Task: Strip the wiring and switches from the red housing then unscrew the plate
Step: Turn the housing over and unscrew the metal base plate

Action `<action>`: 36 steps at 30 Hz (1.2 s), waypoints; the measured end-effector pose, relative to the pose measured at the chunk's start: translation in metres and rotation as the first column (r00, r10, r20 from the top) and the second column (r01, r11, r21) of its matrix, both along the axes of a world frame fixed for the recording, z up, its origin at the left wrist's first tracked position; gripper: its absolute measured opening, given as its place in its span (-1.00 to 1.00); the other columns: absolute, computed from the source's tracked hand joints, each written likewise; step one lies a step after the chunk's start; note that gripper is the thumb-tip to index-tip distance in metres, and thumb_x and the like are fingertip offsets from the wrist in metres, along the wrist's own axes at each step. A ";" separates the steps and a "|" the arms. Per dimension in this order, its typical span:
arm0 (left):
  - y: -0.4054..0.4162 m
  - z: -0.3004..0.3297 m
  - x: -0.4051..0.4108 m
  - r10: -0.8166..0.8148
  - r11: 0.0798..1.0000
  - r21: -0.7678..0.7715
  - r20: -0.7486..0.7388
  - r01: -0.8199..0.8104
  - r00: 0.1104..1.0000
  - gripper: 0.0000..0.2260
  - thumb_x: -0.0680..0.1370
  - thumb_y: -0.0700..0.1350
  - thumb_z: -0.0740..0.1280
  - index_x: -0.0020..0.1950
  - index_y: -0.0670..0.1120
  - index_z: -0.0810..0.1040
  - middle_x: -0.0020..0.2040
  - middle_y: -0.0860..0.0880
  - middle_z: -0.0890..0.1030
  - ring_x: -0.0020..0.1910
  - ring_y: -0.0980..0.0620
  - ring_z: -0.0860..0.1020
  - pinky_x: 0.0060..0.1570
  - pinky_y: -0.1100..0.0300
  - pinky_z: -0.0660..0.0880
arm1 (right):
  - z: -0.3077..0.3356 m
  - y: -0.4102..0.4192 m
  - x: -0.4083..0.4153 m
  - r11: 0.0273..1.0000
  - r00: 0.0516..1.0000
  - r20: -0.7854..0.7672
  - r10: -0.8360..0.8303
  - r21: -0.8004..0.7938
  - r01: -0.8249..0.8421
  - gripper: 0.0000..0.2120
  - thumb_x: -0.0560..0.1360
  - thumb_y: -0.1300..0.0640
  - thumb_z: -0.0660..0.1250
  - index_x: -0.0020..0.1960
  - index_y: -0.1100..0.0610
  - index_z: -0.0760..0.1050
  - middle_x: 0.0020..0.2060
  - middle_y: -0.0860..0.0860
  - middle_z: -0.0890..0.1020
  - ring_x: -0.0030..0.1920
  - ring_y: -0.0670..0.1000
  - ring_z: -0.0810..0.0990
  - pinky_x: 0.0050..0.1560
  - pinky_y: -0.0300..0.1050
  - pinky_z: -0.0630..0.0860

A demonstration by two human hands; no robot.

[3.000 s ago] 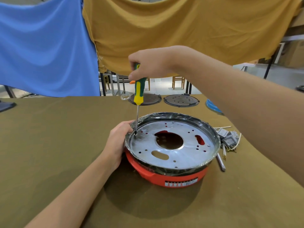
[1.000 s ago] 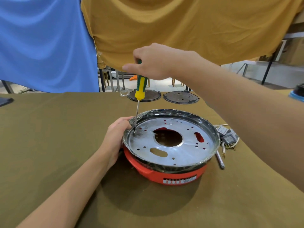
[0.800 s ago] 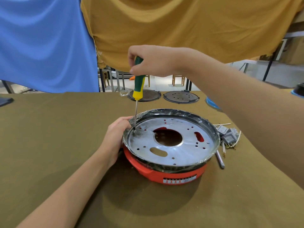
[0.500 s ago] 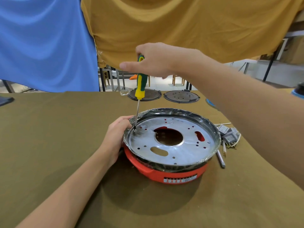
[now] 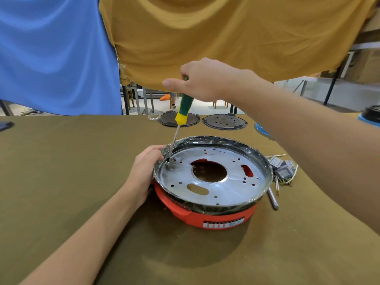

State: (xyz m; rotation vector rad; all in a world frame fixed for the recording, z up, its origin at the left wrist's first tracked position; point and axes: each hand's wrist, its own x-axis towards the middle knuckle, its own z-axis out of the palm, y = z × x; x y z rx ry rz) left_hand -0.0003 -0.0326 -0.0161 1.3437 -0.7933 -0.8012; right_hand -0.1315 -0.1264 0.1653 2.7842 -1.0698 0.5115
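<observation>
While the red housing (image 5: 205, 214) is gripped at its left rim by the left hand (image 5: 144, 171), the screwdriver (image 5: 181, 112) is pinched by the right hand (image 5: 201, 81), tip on the plate (image 5: 216, 182).

Right hand (image 5: 202, 80) has regripped the screwdriver (image 5: 183, 106), seemingly mid-turn, index finger extended.

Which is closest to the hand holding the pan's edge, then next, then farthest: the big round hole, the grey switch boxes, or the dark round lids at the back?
From the left hand:
1. Big round hole, middle of the plate.
2. Dark round lids, far table edge.
3. Grey switch boxes, right of the housing.
</observation>
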 end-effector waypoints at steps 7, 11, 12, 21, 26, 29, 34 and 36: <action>-0.001 -0.001 0.002 0.009 1.000 -0.003 -0.003 -0.009 1.000 -0.66 0.48 -0.30 0.16 0.08 -0.09 0.66 0.05 -0.19 0.70 -0.04 -0.12 0.64 0.00 -0.04 0.57 | 0.004 0.008 -0.001 0.815 0.908 0.318 0.274 0.424 -0.394 -0.89 0.54 0.22 0.26 0.04 0.06 0.44 -0.12 -0.01 0.51 -0.19 -0.05 0.48 -0.22 -0.24 0.48; -0.001 -0.001 0.001 -0.006 1.000 0.005 0.012 0.005 1.000 -0.65 0.47 -0.31 0.15 0.09 -0.08 0.65 0.03 -0.19 0.70 -0.07 -0.13 0.64 0.02 -0.12 0.58 | 0.004 0.012 0.005 0.831 0.918 0.316 0.240 0.422 -0.363 -0.88 0.53 0.09 0.30 0.04 0.08 0.50 -0.11 0.03 0.57 -0.15 -0.01 0.52 -0.18 -0.13 0.50; -0.001 0.000 0.001 -0.007 1.000 0.002 0.017 0.007 1.000 -0.64 0.47 -0.31 0.15 0.10 -0.07 0.65 0.01 -0.18 0.71 -0.10 -0.12 0.63 -0.02 -0.10 0.59 | 0.004 0.013 0.008 0.892 0.946 0.242 0.217 0.345 -0.293 -0.78 0.57 -0.06 0.28 0.03 0.09 0.49 -0.17 0.00 0.55 -0.21 -0.02 0.50 -0.23 -0.17 0.46; -0.003 -0.001 0.009 -0.018 0.999 -0.041 0.169 0.025 0.985 -0.63 0.50 -0.36 0.15 -0.16 0.07 0.60 -0.15 -0.11 0.49 -0.25 -0.10 0.36 -0.31 0.07 0.28 | 0.000 0.010 0.012 0.895 0.927 0.274 0.256 0.295 -0.334 -0.94 0.59 0.16 0.26 0.06 0.09 0.41 -0.22 -0.05 0.45 -0.33 -0.10 0.39 -0.38 -0.32 0.38; -0.002 0.004 0.018 -0.034 0.999 0.013 0.420 0.031 0.907 -0.69 0.50 -0.35 0.18 -0.22 0.00 0.59 -0.27 -0.08 0.51 -0.32 -0.02 0.38 -0.29 0.09 0.29 | 0.000 0.016 0.013 0.762 0.872 0.440 0.216 0.482 -0.432 -0.77 0.44 0.34 0.30 0.06 0.13 0.46 -0.16 0.09 0.49 -0.17 0.03 0.51 -0.22 -0.14 0.50; -0.002 0.008 0.021 -0.052 0.998 0.066 0.543 0.020 0.838 -0.73 0.53 -0.30 0.21 -0.18 0.01 0.62 -0.17 -0.11 0.56 -0.36 0.02 0.40 -0.38 0.20 0.31 | 0.000 0.022 0.017 0.906 0.938 0.286 0.195 0.313 -0.284 -0.75 0.56 -0.08 0.29 0.06 0.09 0.43 -0.21 -0.02 0.50 -0.28 -0.06 0.45 -0.29 -0.24 0.38; 0.002 0.016 0.027 -0.091 0.991 0.131 0.643 0.008 0.761 -0.77 0.55 -0.21 0.28 -0.11 0.08 0.66 -0.27 0.06 0.56 -0.43 0.13 0.43 -0.38 0.23 0.36 | 0.000 0.015 0.017 0.977 0.960 0.218 0.176 0.080 -0.197 -0.68 0.59 -0.16 0.27 0.03 0.11 0.50 -0.27 -0.08 0.49 -0.36 -0.10 0.42 -0.38 -0.25 0.31; 0.003 0.017 0.027 -0.109 0.988 0.155 0.628 0.013 0.770 -0.76 0.54 -0.22 0.29 -0.11 0.09 0.67 -0.41 0.15 0.55 -0.49 0.14 0.42 -0.34 0.22 0.37 | 0.002 0.015 0.014 0.948 0.947 0.247 0.207 0.188 -0.256 -0.80 0.59 0.00 0.31 0.13 0.10 0.52 -0.19 -0.10 0.47 -0.32 -0.12 0.44 -0.38 -0.31 0.39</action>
